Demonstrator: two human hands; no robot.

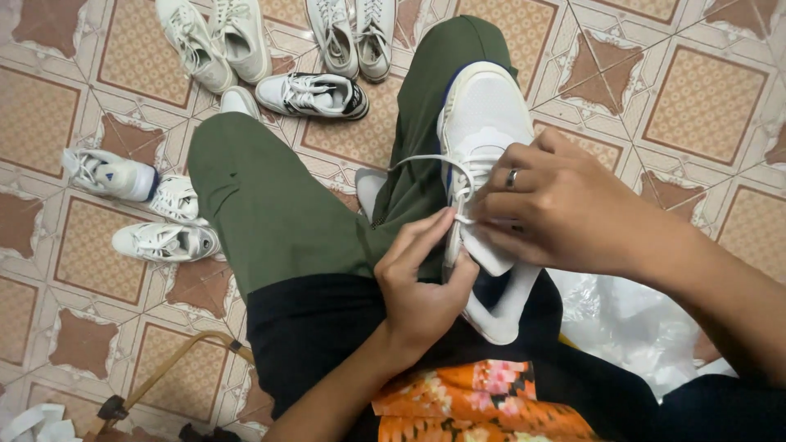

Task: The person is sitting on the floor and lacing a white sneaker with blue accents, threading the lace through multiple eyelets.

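Note:
A white sneaker (485, 115) rests on my lap, toe pointing away, lying on my right thigh in green shorts. My left hand (422, 282) pinches the shoe's white lace and tongue edge near the middle of the shoe. My right hand (553, 205), with a ring on one finger, grips the lace (426, 161) at the eyelets from the right side. A loop of the lace runs out to the left over my leg.
Several white sneakers (313, 94) lie scattered on the patterned tile floor (704, 98) ahead and to the left. Crumpled clear plastic (630, 319) sits at my right. A curved tan handle (176, 360) shows at the lower left.

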